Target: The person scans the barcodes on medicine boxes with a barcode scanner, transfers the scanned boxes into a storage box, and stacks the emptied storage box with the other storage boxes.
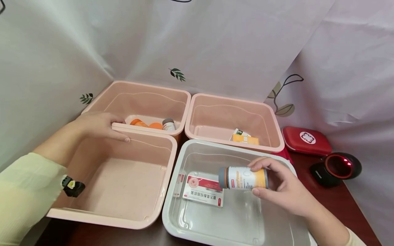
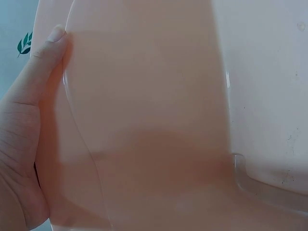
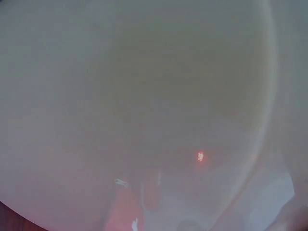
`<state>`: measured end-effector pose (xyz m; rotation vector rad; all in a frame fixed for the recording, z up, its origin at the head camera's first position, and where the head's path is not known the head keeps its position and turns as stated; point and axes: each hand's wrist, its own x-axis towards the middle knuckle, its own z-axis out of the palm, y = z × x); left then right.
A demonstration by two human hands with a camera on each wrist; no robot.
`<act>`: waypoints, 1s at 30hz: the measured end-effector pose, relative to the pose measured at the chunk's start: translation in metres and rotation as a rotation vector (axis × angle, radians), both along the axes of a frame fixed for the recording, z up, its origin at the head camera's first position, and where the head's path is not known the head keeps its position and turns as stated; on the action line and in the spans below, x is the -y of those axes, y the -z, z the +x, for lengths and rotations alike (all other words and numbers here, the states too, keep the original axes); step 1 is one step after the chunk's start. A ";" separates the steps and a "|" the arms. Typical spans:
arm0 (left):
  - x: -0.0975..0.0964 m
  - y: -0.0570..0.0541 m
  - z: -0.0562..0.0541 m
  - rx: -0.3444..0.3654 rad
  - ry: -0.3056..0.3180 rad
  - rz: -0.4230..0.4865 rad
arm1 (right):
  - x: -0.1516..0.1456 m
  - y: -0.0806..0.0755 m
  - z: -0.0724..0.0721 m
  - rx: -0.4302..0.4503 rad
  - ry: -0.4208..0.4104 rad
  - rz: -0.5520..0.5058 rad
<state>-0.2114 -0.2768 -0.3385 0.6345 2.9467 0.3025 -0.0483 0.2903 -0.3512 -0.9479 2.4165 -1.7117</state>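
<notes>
My right hand (image 1: 281, 186) holds a pill bottle (image 1: 243, 177) on its side over the light grey bin (image 1: 215, 145). It has a grey cap and a white and yellow label, with the cap pointing left. Inside that bin lies a white and red medicine box (image 1: 203, 191), with part of a second box at its left. My left hand (image 1: 100, 126) grips the rim of the near pink bin (image 1: 129, 191) where it meets the far pink bin (image 1: 147, 88). In the left wrist view the thumb (image 2: 45, 57) lies against the inner wall. The right wrist view is hazy and leaves out the bottle.
Several bottles (image 1: 168, 124) with orange or grey caps sit in the far left bin. The far right pink bin (image 1: 231, 99) has small boxes (image 1: 245, 139) in it. Right of the bins are a red zip case (image 1: 307, 140) and a black scanner (image 1: 335, 169) with red lights.
</notes>
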 end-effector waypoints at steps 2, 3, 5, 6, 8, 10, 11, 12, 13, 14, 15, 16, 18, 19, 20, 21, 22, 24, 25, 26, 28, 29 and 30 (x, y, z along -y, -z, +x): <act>0.001 -0.001 0.000 -0.009 0.006 -0.006 | 0.000 0.000 0.000 0.008 0.019 -0.024; 0.001 -0.001 -0.001 -0.009 0.009 -0.004 | 0.000 -0.001 0.000 0.018 0.032 -0.031; 0.001 0.000 -0.001 -0.010 0.015 -0.005 | 0.001 -0.001 0.001 0.045 0.049 -0.038; 0.001 0.000 -0.002 -0.009 0.017 -0.004 | 0.001 -0.002 0.001 0.062 0.059 -0.036; 0.001 0.001 -0.001 -0.004 0.014 0.001 | 0.002 -0.003 0.002 0.092 0.068 -0.037; 0.002 0.002 -0.001 0.002 0.011 0.005 | 0.003 -0.003 0.003 0.108 0.071 -0.047; 0.003 0.002 0.000 0.005 0.010 0.005 | 0.003 -0.003 0.004 0.097 0.071 -0.054; 0.003 0.002 0.000 0.007 0.005 0.006 | 0.003 -0.003 0.004 0.081 0.064 -0.070; 0.004 0.002 0.001 0.009 -0.001 0.005 | 0.002 -0.002 0.003 0.064 0.057 -0.091; 0.004 0.001 0.002 0.012 -0.002 0.004 | 0.002 -0.001 0.002 0.044 0.045 -0.114; 0.005 0.001 0.002 0.012 -0.001 0.002 | 0.001 0.000 0.001 0.023 0.028 -0.144; 0.005 0.001 0.002 0.012 0.001 0.000 | 0.000 0.001 0.000 0.001 0.012 -0.175; 0.006 0.000 0.002 0.013 0.003 -0.001 | -0.004 0.002 -0.002 -0.037 -0.025 -0.225; 0.006 0.000 0.002 0.012 0.008 0.002 | -0.006 0.003 -0.003 -0.045 -0.031 -0.239; 0.007 0.001 0.001 0.013 0.013 0.004 | -0.008 0.003 -0.003 -0.054 -0.039 -0.255; 0.007 0.001 0.001 0.010 0.017 0.003 | -0.010 0.004 -0.003 -0.060 -0.034 -0.264; 0.007 0.001 0.001 0.010 0.018 0.007 | -0.013 0.005 -0.002 -0.065 -0.030 -0.275; 0.007 0.002 0.002 0.011 0.009 0.007 | -0.016 0.006 -0.002 -0.078 -0.027 -0.301; 0.007 0.002 0.002 0.010 0.006 0.008 | -0.017 0.006 -0.003 -0.084 -0.032 -0.324; 0.007 0.003 0.003 0.008 0.006 0.007 | -0.018 0.007 -0.003 -0.088 -0.038 -0.349; 0.006 0.003 0.003 0.009 0.006 0.012 | -0.019 0.009 -0.005 -0.093 -0.067 -0.406; 0.006 0.002 0.003 0.009 0.006 0.012 | -0.019 0.009 -0.006 -0.094 -0.085 -0.435; 0.006 0.002 0.004 0.010 0.011 0.014 | -0.019 0.010 -0.007 -0.089 -0.113 -0.470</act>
